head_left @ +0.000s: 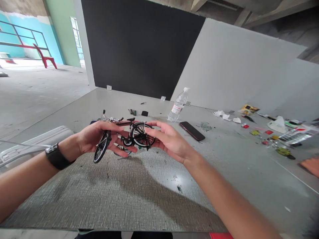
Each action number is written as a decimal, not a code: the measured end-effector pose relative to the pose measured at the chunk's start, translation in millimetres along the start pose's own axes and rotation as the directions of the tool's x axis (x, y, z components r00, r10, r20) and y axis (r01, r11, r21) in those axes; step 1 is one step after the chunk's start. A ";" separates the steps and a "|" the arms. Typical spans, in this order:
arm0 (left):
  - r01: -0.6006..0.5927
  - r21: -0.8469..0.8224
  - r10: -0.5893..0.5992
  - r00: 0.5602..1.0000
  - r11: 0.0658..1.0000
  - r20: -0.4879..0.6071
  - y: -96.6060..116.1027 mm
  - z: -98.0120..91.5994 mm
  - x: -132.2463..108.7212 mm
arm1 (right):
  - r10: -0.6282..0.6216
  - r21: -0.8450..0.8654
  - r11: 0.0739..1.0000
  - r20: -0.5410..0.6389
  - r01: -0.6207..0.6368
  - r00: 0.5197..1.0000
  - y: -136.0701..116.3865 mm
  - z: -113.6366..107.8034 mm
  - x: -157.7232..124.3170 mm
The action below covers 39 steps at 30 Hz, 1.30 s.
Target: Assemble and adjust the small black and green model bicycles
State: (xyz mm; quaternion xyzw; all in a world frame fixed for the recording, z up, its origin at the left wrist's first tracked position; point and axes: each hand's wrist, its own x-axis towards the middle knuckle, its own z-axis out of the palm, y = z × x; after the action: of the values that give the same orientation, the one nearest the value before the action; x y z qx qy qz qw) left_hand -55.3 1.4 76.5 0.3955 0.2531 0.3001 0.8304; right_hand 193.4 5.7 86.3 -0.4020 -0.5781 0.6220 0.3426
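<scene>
A small black model bicycle with two spoked wheels and silver handlebars hangs in the air above a grey mat. My left hand, with a black watch on its wrist, grips the bicycle around the frame and front wheel. My right hand holds the rear wheel with its fingers curled about the rim. Both hands are over the middle of the table.
On the grey table lie a black phone, a plastic water bottle, small dark parts, white scraps and several coloured bits at right. Someone's hand shows at the right edge. A red chair stands far left.
</scene>
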 end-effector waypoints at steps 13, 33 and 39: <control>-0.034 -0.086 0.030 0.998 0.996 -0.046 -12.5 4.9 -12.3 | 0.053 -0.042 0.998 0.002 -0.052 0.999 -1.4 -1.0 -8.2; -0.136 -0.108 0.108 0.967 0.985 -0.229 -15.7 -17.5 -1.2 | -0.511 -0.739 0.443 0.257 0.508 0.820 44.3 15.2 -42.7; -0.199 -0.090 0.168 0.947 0.976 -0.275 -13.1 -17.4 -3.5 | -0.368 -0.723 -0.025 0.649 0.691 0.666 76.3 23.6 -49.4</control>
State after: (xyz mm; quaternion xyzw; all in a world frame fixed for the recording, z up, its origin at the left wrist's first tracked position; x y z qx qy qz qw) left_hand -65.2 1.1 56.8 0.3244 0.3064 0.4407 0.7789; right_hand 197.0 -56.2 15.8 -0.1754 -0.9722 -0.0007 0.1553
